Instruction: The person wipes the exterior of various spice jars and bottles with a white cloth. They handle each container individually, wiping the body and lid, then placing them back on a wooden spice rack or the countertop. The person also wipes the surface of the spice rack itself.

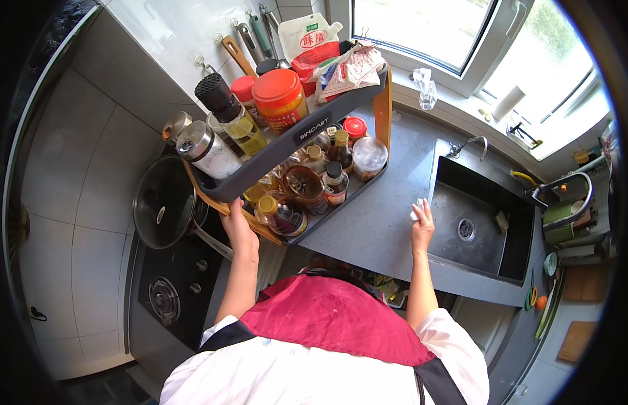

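My left hand grips the wooden side frame of a two-tier condiment rack; its fingers are partly hidden behind the frame. Jars, a pepper grinder, a red-lidded tub and seasoning bags stand on the upper shelf. The lower one bears bottles, among them a yellow-capped bottle, and a clear-lidded jar. Over the grey countertop, left of the sink, my right hand holds a small white cloth or tissue, partly hidden by the fingers.
A lidded pan sits on the black gas hob at the left. The dark sink with its faucet lies at the right, below a window. Utensils hang on the wall behind the rack. An open drawer or cupboard is below the counter.
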